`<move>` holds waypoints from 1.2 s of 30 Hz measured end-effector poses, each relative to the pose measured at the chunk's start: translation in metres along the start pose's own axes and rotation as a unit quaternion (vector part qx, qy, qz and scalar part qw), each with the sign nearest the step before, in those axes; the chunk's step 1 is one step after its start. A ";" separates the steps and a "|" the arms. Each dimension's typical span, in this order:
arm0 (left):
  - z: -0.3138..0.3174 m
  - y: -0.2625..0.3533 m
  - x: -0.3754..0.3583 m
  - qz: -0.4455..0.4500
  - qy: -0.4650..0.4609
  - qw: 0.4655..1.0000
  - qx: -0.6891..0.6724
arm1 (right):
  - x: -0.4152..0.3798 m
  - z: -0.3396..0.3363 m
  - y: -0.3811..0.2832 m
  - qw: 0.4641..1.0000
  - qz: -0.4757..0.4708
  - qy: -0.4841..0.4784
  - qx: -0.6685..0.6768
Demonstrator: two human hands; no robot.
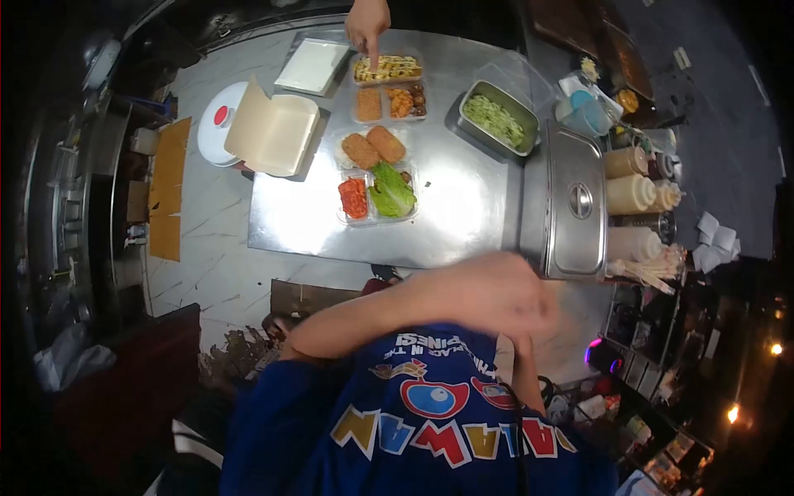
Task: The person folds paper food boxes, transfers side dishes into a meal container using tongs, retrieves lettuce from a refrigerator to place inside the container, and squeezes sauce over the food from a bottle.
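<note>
My left forearm crosses in front of my blue shirt. My left hand is smeared by motion at the right, near the table's front edge; its fingers do not show clearly. Below it, only the forearm of my right arm shows, and the right hand's fingers are hidden. Nearest to them stands a lidded steel pan. On the steel table lies a clear tray with two breaded patties, a lettuce leaf and red chopped food. Behind it is another tray with a sauce-topped dish.
Another person's hand points down at the rear tray. An open takeaway box and a white-lidded container stand at left. Shredded greens fill a steel tub. Sauce bottles line the right side.
</note>
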State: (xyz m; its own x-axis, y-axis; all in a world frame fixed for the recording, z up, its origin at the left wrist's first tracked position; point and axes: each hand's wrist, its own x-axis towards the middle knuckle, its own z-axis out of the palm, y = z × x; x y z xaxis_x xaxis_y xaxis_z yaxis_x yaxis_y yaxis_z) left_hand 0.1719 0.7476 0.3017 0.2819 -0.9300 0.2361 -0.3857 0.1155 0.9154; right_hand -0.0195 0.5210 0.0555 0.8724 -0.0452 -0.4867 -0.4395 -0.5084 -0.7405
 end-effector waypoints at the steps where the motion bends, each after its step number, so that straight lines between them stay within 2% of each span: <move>1: -0.002 -0.025 -0.012 -0.062 0.134 0.989 -0.028 | 0.003 -0.004 -0.008 1.000 -0.007 0.015 -0.007; 2: 0.003 -0.057 -0.031 -0.173 0.243 0.948 -0.110 | 0.004 -0.011 -0.018 0.999 -0.014 0.030 -0.014; 3: 0.014 -0.114 -0.062 -0.238 0.354 0.904 -0.037 | 0.006 -0.013 -0.042 0.998 -0.060 0.025 -0.019; 4: 0.018 -0.142 -0.092 -0.225 0.500 0.831 -0.093 | 0.013 -0.009 -0.057 0.996 -0.082 0.004 0.016; 5: 0.019 -0.169 -0.129 -0.226 0.598 0.767 -0.061 | 0.020 -0.004 -0.071 0.993 -0.104 -0.016 0.049; 6: 0.012 -0.181 -0.162 -0.243 0.660 0.711 -0.013 | 0.027 0.000 -0.083 0.988 -0.124 -0.036 0.082; 8: 0.005 -0.205 -0.217 -0.339 0.699 0.623 0.093 | 0.051 0.007 -0.110 0.980 -0.123 -0.109 0.112; 9: 0.003 -0.207 -0.231 -0.352 0.689 0.629 0.075 | 0.064 0.008 -0.120 0.974 -0.121 -0.145 0.125; 12: -0.007 -0.213 -0.247 -0.370 0.660 0.654 0.010 | 0.108 0.016 -0.135 0.966 -0.205 -0.152 0.052; 14: -0.011 -0.226 -0.243 -0.356 0.646 0.674 -0.046 | 0.130 0.018 -0.149 0.962 -0.224 -0.143 0.067; 15: -0.014 -0.234 -0.243 -0.343 0.630 0.697 -0.004 | 0.142 0.017 -0.158 0.960 -0.236 -0.134 0.071; 16: -0.017 -0.236 -0.239 -0.337 0.632 0.698 -0.003 | 0.152 0.017 -0.165 0.961 -0.238 -0.120 0.067; 18: -0.019 -0.234 -0.232 -0.328 0.628 0.706 -0.007 | 0.166 0.020 -0.177 0.966 -0.234 -0.085 0.064; 19: -0.019 -0.225 -0.225 -0.335 0.643 0.688 -0.014 | 0.173 0.024 -0.182 0.972 -0.221 -0.062 0.055; 23: -0.009 -0.236 -0.232 -0.328 0.645 0.688 -0.052 | 0.195 0.045 -0.199 0.981 -0.181 -0.012 0.063; 24: -0.001 -0.243 -0.232 -0.246 0.665 0.705 -0.025 | 0.198 0.047 -0.204 0.984 -0.170 -0.005 0.060; 25: 0.003 -0.242 -0.235 -0.263 0.666 0.695 -0.062 | 0.197 0.049 -0.207 0.986 -0.156 0.003 0.058; 28: 0.007 -0.237 -0.242 -0.260 0.643 0.709 -0.128 | 0.192 0.045 -0.207 0.980 -0.189 0.017 -0.059; 30: -0.007 -0.237 -0.248 -0.338 0.626 0.676 -0.190 | 0.156 0.026 -0.219 0.949 -0.258 0.030 -0.178; 32: -0.015 -0.231 -0.247 -0.322 0.595 0.726 -0.127 | 0.103 -0.010 -0.254 0.960 -0.259 -0.001 -0.102; 33: -0.018 -0.231 -0.248 -0.313 0.577 0.747 -0.106 | 0.077 -0.034 -0.271 0.969 -0.243 -0.041 -0.023; 35: -0.026 -0.231 -0.254 -0.326 0.535 0.770 -0.123 | 0.040 -0.083 -0.260 0.974 -0.199 -0.039 0.098; 36: -0.030 -0.231 -0.256 -0.342 0.517 0.772 -0.138 | 0.019 -0.110 -0.256 0.979 -0.153 0.031 0.134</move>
State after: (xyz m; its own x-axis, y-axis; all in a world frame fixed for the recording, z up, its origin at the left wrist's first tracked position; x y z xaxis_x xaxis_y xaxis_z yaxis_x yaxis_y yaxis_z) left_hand 0.2150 0.9692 0.0400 0.9426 -0.0474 -0.3306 0.3266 -0.0767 0.9420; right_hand 0.1329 0.5558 0.2871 0.9795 0.0183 -0.2007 -0.1889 -0.2637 -0.9459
